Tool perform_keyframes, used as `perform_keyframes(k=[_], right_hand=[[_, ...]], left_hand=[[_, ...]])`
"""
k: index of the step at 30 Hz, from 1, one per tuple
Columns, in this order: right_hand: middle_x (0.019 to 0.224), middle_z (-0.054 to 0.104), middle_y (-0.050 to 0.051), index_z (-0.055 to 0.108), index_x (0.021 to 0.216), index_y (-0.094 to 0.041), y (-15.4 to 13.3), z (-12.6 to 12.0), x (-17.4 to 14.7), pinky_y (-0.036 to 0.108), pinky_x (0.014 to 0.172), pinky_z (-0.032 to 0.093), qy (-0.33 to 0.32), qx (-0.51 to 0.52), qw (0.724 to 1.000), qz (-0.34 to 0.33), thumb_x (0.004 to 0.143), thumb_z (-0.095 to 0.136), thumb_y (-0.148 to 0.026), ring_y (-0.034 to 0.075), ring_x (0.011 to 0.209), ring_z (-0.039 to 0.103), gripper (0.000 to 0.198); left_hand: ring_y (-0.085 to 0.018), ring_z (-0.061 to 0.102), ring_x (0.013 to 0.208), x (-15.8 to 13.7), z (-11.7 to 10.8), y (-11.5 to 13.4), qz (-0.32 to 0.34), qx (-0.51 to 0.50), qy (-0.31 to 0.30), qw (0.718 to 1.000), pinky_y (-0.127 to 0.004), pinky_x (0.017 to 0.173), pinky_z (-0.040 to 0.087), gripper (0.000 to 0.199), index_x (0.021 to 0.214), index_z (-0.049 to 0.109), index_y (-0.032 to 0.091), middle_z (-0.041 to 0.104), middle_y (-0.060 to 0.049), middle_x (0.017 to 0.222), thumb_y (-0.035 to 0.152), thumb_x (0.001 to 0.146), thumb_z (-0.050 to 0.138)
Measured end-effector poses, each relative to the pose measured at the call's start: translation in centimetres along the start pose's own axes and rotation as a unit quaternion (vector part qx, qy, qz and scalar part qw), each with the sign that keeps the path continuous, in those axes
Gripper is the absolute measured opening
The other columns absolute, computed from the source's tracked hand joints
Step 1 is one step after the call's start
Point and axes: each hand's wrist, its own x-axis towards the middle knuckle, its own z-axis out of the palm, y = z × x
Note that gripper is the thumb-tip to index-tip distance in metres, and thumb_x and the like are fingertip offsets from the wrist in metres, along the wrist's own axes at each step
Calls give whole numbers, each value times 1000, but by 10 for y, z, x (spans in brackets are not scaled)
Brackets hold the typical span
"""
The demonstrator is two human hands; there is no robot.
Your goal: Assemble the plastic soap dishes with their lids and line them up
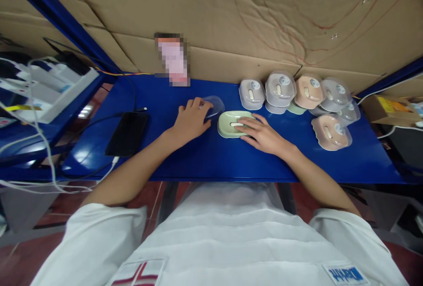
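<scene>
A light green, rounded, shallow plastic box (226, 130) lies uncovered on the blue table, with a small white oblong piece (235, 124) inside it. My right hand (264, 136) grips the box's right end, thumb low at the near side and fingertips reaching over the rim towards the white piece. Left of the box, a clear plastic lid (216, 105) is tilted, its left edge under the curled fingers of my left hand (191, 120). The left fingertips and thumb appear to hold that lid, though the exact contact is partly hidden.
Several lidded grey and peach boxes (280, 90) stand at the back right, some stacked; a peach one (331, 131) sits nearer. A black phone (127, 134) with cables lies left. Cardboard (211, 21) walls the back; a pixelated patch (173, 59) covers something there.
</scene>
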Motion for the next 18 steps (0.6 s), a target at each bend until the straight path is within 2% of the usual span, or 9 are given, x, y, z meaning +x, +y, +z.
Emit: perform_keyframes(k=[2,4,8,10,12,15,18], right_hand=[[164,53,16,58,155,-27,-1,1,0,69,131,26,10,-6,1000,22,109,56,-35,37,159,42,46],[172,41,18,45,165,-28,-2,2,0,70,130,26,25,3,999,46,106,61,-38,40,165,30,61],[183,6,16,7,176,-34,1,6,0,66,132,31,58,50,995,68,101,70,-37,40,169,14,98],[184,-8,12,-5,176,-38,2,8,-1,66,133,29,72,69,992,76,99,75,-37,41,170,7,111],[183,-17,9,-10,175,-39,2,9,-1,67,133,27,81,80,990,81,96,79,-42,42,170,0,119],[184,-16,6,-3,176,-41,2,8,0,67,134,26,60,84,993,61,96,80,-45,40,170,-3,115],[185,4,8,13,176,-40,4,6,1,65,134,28,11,86,995,49,103,70,-43,37,170,10,92]], left_hand=[[-46,46,148,-1,5,2,21,-23,8,999,-72,112,47,52,150,57,25,47,-20,160,28,98,64],[-45,42,153,3,12,-2,39,-53,20,998,-70,115,47,51,150,58,25,44,-20,163,27,99,64],[-37,54,146,16,18,-15,74,-125,79,986,-57,118,51,43,146,61,21,56,-18,152,28,104,57],[-31,60,140,15,17,-12,112,-165,122,972,-53,119,51,38,143,63,22,62,-14,145,33,109,51],[-27,63,135,9,16,-3,174,-203,139,954,-48,120,51,36,140,64,24,66,-12,141,40,112,48],[-26,63,137,-2,18,13,259,-200,126,936,-47,119,52,36,136,66,24,66,-12,142,46,111,51],[-31,58,145,-7,23,19,307,-141,107,935,-51,120,50,38,140,65,24,63,-15,150,45,109,57]])
